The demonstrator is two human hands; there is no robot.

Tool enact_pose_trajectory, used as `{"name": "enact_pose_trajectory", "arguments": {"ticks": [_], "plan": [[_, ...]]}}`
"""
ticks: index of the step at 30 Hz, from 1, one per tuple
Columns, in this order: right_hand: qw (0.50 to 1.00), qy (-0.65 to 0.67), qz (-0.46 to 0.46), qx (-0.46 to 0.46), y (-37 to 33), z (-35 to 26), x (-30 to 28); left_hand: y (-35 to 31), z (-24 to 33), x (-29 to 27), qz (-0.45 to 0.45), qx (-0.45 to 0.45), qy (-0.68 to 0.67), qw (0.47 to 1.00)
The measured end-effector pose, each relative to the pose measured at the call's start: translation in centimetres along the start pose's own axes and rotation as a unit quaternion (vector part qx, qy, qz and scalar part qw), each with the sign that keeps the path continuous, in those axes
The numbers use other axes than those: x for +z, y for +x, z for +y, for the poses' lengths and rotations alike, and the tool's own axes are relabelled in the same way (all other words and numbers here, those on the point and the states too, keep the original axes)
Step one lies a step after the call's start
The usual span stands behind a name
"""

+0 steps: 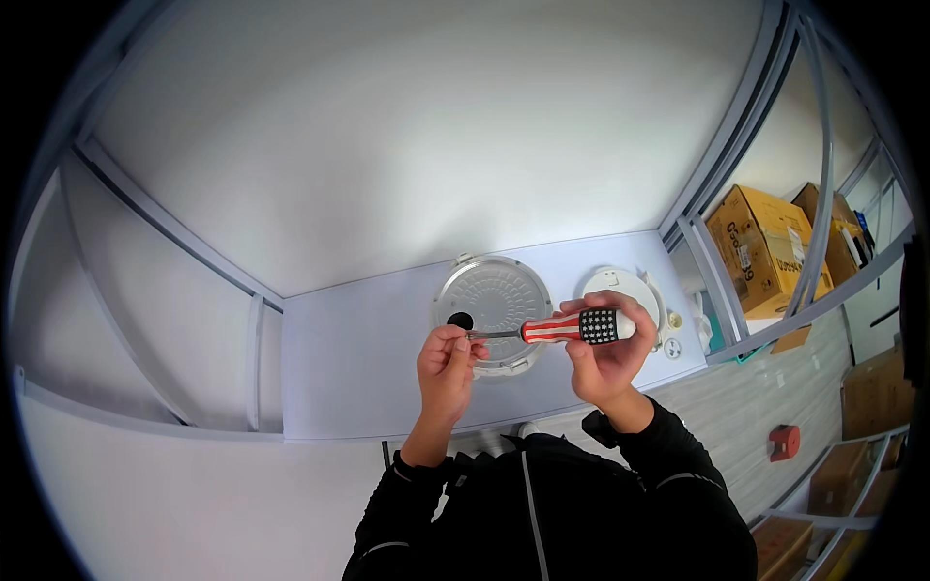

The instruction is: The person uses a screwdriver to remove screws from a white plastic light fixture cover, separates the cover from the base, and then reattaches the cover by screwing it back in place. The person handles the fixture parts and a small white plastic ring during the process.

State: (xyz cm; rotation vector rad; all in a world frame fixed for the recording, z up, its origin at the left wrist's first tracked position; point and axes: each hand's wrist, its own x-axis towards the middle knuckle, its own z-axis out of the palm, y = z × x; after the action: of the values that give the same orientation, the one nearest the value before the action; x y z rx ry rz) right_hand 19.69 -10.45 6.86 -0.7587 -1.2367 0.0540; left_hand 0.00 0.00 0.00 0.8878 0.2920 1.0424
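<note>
A screwdriver [557, 331] with a red-and-white striped handle and a black, white-starred end lies level above the worktop. My right hand [612, 353] is closed around the handle, its thumb below and fingers above. At the other end, the fingers of my left hand [448, 363] pinch the tip of the metal shaft. Whether a small part sits there too is hidden. Beneath both hands is a round, silvery ribbed disc in a white rim [499, 281], with a black round spot [460, 321] near its left side, just beyond my left fingers.
A white round lid-like part [620, 282] lies right of the disc, partly behind my right hand. Beside it are a small white piece with holes [673, 348] and a small beige part [674, 319]. Grey frame posts [722, 126] bound the worktop [354, 358]; cardboard boxes [765, 247] stand beyond, right.
</note>
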Motion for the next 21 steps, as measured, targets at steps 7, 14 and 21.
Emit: {"name": "enact_pose_trajectory", "arguments": {"ticks": [7,14,21], "plan": [[0.982,-0.045,-0.007,0.182,1.1,-1.1,-4.4,-0.4,-3.8,3.0,0.072,0.092,0.07,0.991],[0.984,-0.033,-0.025,0.176,0.8,-0.1,-1.2,-0.2,0.8,0.7,0.082,0.135,0.235,0.959],[0.958,0.028,-0.078,0.274,1.4,-0.6,-1.8,0.1,0.9,-0.2,0.083,0.128,0.221,0.963]]}}
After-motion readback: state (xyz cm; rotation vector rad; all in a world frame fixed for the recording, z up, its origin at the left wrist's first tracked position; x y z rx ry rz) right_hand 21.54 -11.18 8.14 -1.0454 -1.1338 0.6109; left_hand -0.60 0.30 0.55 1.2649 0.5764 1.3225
